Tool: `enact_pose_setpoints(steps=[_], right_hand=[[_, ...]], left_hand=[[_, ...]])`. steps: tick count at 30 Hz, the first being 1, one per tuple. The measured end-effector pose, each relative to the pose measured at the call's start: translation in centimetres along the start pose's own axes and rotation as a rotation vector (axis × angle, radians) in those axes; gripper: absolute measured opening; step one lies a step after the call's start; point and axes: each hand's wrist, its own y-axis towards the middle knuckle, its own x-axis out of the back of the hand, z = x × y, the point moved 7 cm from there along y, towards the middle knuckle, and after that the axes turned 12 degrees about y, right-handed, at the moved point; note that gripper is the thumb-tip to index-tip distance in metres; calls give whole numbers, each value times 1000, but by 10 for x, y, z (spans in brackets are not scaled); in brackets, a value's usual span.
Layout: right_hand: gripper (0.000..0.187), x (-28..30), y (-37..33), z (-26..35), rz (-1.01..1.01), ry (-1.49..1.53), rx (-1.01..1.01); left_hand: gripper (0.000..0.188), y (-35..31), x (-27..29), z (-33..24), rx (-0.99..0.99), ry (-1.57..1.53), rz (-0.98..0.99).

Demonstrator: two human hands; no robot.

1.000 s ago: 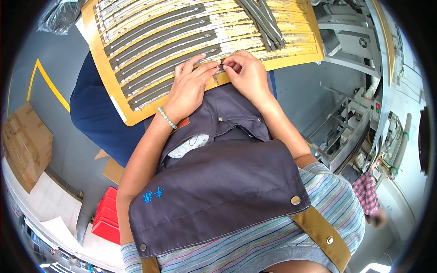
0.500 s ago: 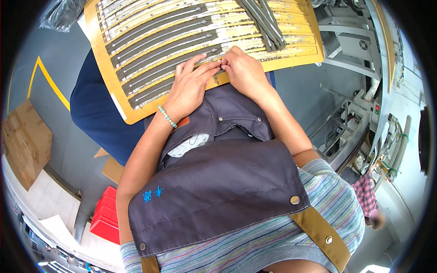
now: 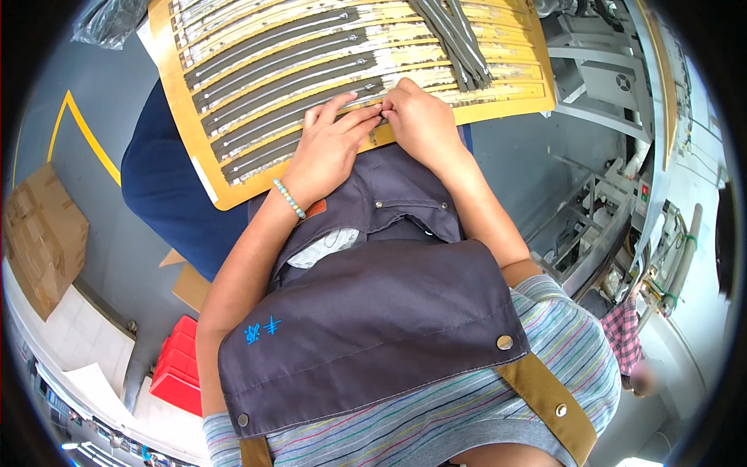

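A yellow board (image 3: 506, 107) with slotted rows lies across my lap, and dark zippers with pale teeth fill several rows on its left half. My left hand (image 3: 323, 152) rests over the nearest zipper (image 3: 266, 159), its fingers stretched toward the right and spread. Touching its fingertips, my right hand (image 3: 424, 124) is closed in a pinch at that zipper's right end. The fingers hide most of this end. Beyond my right hand, a loose bunch of dark zippers (image 3: 459, 47) lies across the board's right half.
Metal frames and machinery (image 3: 615, 86) stand at the right. A cardboard box (image 3: 47, 241) and red bins (image 3: 179, 366) are at the left. Clear plastic wrapping (image 3: 109, 22) lies at the far left. A person in a pink checked shirt (image 3: 622, 327) is at the lower right.
Both hands stay together at the zipper's end, with only slight finger movement. The whole view has shifted a little.
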Motion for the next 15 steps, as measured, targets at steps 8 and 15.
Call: enact_pose_setpoints(steps=[8, 15], right_hand=[[14, 21, -1, -29, -91, 223, -78], [16, 45, -8, -31, -212, 268, -83]], left_hand=[[50, 12, -17, -22, -138, 342, 21], [65, -56, 64, 30, 343, 233, -164]])
